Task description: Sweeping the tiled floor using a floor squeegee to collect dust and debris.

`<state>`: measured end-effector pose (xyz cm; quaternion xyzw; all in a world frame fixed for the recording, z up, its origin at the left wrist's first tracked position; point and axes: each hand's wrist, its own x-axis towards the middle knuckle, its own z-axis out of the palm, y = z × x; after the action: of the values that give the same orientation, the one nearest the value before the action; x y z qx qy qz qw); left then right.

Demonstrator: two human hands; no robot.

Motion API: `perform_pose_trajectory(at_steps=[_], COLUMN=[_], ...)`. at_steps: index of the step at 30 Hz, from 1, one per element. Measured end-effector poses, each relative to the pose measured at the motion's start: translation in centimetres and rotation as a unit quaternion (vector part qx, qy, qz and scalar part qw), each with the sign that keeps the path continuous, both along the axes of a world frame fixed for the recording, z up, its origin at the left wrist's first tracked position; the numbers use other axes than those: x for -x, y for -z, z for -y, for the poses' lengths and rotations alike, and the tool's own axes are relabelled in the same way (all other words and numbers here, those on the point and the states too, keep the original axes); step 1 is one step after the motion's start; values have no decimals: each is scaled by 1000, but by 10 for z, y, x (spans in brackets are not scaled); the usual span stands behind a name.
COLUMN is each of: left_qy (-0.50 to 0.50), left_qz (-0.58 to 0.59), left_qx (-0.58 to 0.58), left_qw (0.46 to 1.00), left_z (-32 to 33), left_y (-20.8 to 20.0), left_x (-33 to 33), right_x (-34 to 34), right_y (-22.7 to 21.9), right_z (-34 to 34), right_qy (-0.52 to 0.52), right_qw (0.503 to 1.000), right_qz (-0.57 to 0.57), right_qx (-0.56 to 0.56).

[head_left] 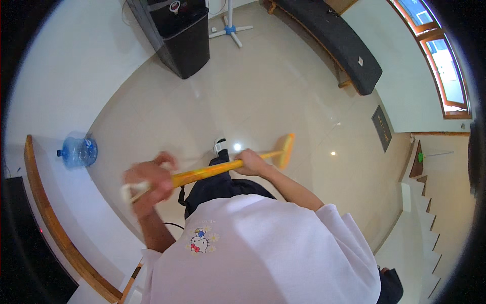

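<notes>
A yellow pole [207,174] slants across in front of my body, with an orange-yellow T-shaped head [287,151] at its right end. What kind of tool it is I cannot make out. My right hand [251,163] is closed round the pole close to that head. At the upper end, my left hand [151,182] wraps round the pole, somewhat smeared by motion. A white end piece [127,193] sticks out beyond my left hand. My shoe [219,146] shows on the tiled floor just beyond the pole.
A clear blue water jug [81,152] lies by the left wall, near a curved wooden edge [48,202]. Ahead stand a black bin [187,48] and a white-footed stand [231,30]. A dark padded bench [334,38], doormat [381,128] and stairs [428,218] lie to the right.
</notes>
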<state>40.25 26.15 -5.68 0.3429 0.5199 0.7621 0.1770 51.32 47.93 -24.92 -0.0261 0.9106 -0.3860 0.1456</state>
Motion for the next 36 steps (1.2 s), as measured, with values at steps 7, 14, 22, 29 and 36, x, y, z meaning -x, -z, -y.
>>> perform_pose_trajectory(at_steps=[7, 14, 22, 29, 36], left_qy=[177, 68, 82, -5, -2], left_qz=[-292, -95, 98, -239, -307], left_qx=[-21, 28, 39, -25, 26], left_qw=[940, 993, 991, 971, 951], left_z=[-33, -113, -187, -257, -350], left_y=[-94, 5, 48, -62, -85], left_x=[71, 83, 84, 110, 96], right_x=[139, 90, 55, 174, 222], right_y=[-47, 28, 18, -40, -41], right_z=[0, -88, -184, -242, -305], right_qy=[-12, 80, 45, 19, 11], right_qw=[980, 994, 993, 990, 972], right_qz=[-165, -79, 107, -139, -226], right_qx=[108, -6, -35, -3, 64])
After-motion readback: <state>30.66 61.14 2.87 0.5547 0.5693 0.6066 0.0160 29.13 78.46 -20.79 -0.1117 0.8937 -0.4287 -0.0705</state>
